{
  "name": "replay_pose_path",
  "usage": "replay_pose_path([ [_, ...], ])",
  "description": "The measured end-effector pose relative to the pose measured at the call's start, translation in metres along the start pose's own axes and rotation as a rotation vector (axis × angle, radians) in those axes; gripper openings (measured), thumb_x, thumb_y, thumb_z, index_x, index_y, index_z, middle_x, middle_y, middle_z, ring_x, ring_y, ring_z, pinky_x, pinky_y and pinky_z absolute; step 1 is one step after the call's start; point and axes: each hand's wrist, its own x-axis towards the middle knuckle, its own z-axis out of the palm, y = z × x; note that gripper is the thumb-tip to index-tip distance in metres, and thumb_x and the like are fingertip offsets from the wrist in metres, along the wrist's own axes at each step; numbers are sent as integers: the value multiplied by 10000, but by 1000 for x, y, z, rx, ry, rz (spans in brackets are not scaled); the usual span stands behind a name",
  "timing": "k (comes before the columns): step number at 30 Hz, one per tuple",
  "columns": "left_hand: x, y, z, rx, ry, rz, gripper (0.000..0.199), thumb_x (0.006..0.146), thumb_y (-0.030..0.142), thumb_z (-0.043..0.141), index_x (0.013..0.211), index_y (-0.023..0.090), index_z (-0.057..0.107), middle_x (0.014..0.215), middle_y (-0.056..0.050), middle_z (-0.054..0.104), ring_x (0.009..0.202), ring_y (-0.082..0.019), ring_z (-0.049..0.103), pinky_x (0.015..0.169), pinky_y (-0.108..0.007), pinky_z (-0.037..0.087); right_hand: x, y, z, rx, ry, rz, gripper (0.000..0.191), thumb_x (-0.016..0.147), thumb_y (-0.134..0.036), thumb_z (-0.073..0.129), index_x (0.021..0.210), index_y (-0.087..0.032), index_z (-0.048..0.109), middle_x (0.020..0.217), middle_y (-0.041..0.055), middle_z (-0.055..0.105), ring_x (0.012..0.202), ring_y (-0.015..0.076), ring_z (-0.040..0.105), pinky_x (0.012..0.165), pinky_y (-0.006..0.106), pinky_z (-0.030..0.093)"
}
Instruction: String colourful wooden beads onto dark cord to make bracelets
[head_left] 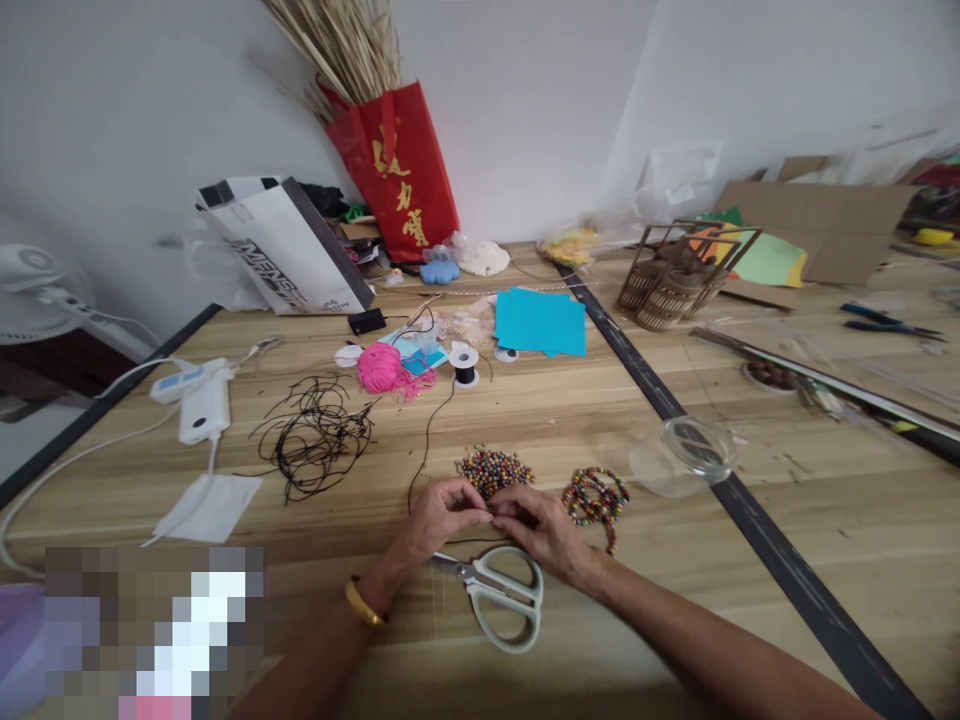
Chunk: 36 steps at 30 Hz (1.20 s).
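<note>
Together, left hand [448,515] and right hand [546,530] pinch something indistinct beside loose beads [495,468]; a white bag [274,235] reads "MENS".

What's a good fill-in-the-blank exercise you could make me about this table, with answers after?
1. The strung beads lie beside the ____ hand.
2. The gold bangle circles the ____ wrist.
3. The yarn ball is coloured ____.
4. The cord on the upright spool is coloured ____.

Missing words: right; left; pink; black.
</note>
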Motion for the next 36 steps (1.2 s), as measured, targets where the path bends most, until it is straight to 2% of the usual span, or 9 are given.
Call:
replay_pose_path([
  [10, -1, 2, -1, 28, -57, 15, 271, 620, 361, 780, 666, 109, 689, 639, -34, 669, 597, -122, 560, 605, -227, 426, 1, -4, -1, -49, -13, -115, 102, 905, -245, 539, 846, -179, 588, 763, 40, 608, 696, 141, 554, 638, 251, 449],
  [16, -1, 2, -1, 30, -80, 40, 242, 671, 340, 744, 692, 105, 691, 659, -36, 668, 617, -123, 559, 617, -223, 418, 1, -7, -1, -83, 13, -147, 25, 861, -201, 555, 884, -191, 555, 768, 26, 579, 663, 133, 527, 596, 240, 420],
  [36, -2, -1, 0, 44, -70, 65, 201, 701, 294, 720, 704, 98, 675, 669, -30, 654, 625, -114, 547, 617, -216, 405, 0, -1, 1, -39, 16, -122, 81, 873, -249, 589, 849, -173, 581, 770, 34, 605, 690, 135, 550, 623, 236, 434],
])
